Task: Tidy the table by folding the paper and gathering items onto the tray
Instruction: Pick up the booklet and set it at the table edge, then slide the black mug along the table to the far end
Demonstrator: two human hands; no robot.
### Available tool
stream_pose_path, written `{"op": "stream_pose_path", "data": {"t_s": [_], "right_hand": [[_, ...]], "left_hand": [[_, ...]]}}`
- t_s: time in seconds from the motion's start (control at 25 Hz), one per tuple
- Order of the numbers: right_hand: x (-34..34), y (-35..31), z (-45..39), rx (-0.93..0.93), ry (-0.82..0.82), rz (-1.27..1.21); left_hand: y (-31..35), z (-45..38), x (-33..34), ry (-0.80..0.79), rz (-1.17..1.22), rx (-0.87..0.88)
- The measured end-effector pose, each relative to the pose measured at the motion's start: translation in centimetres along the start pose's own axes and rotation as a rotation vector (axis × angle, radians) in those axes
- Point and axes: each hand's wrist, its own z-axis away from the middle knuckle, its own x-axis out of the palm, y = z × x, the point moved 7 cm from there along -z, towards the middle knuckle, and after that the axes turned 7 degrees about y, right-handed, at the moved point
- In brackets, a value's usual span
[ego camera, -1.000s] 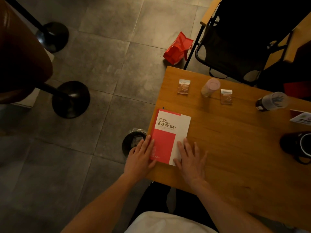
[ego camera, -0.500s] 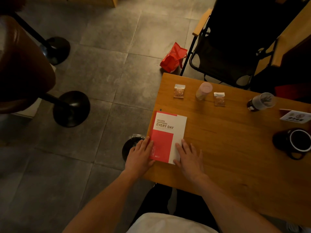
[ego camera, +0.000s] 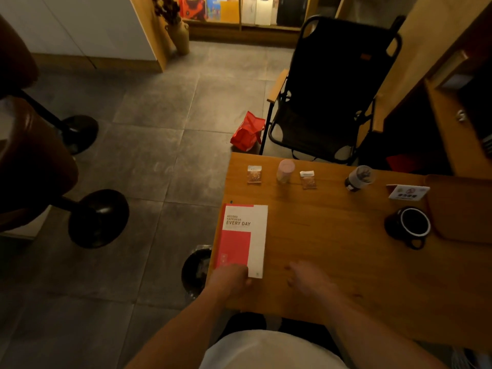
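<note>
Lower centre of the frame: you are resting your left hand (ego camera: 231, 278) on the near edge of the folded paper (ego camera: 243, 237) lying at the tabletop's (ego camera: 332, 249) left edge; whether its fingers are gripping cannot be told. Your right hand (ego camera: 306, 279) is hovering released. Thin and limp, the paper is probably best pinched at its crease.

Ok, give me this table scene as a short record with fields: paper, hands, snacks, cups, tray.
paper: folded red and white paper, flat at table's left edge
left hand: left hand on the paper's near corner
right hand: right hand on bare wood, off the paper
snacks: two snack packets flanking a pink cup
mug: black mug beside the tray
tray: brown tray, far right, holds none of these
</note>
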Motion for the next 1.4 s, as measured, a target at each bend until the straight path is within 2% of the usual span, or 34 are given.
{"op": "stream_pose_path", "data": {"t_s": [0.12, 0.32, 0.48, 0.72, 0.88, 1.0, 1.16, 1.28, 1.4], "right_hand": [[-0.5, 2.4, 0.6, 0.01, -0.071, -0.013], [-2.8, 5.9, 1.0, -0.03, -0.094, 0.029], [-6.0, 9.2, 0.0, -0.086, -0.087, 0.07], [-9.6, 12.9, -2.4, -0.148, -0.093, 0.129], [-11.9, 13.6, -4.2, -0.167, -0.063, 0.16], [-13.7, 12.9, -6.0, -0.189, -0.003, 0.173], [-14.6, 11.8, -8.4, -0.186, -0.017, 0.183], [-16.4, 10.6, -10.3, -0.178, 0.074, 0.163], [-19.4, 8.5, -12.2, -0.202, 0.33, 0.159]], "left_hand": [[2.1, -0.3, 0.6, -0.16, -0.008, -0.028], [6.5, -1.7, 0.3, -0.256, 0.176, -0.119], [11.1, -4.5, -2.2, -0.179, 0.267, -0.076], [13.3, -7.7, -4.6, -0.14, -0.044, -0.028], [12.9, -9.9, -7.3, -0.093, -0.14, -0.011], [11.4, -11.4, -9.7, -0.026, -0.131, -0.029], [8.3, -13.5, -12.0, 0.007, -0.109, -0.064], [6.4, -15.3, -14.5, 0.031, -0.117, -0.058], [4.2, -17.5, -16.9, 0.086, -0.137, -0.053]]}}
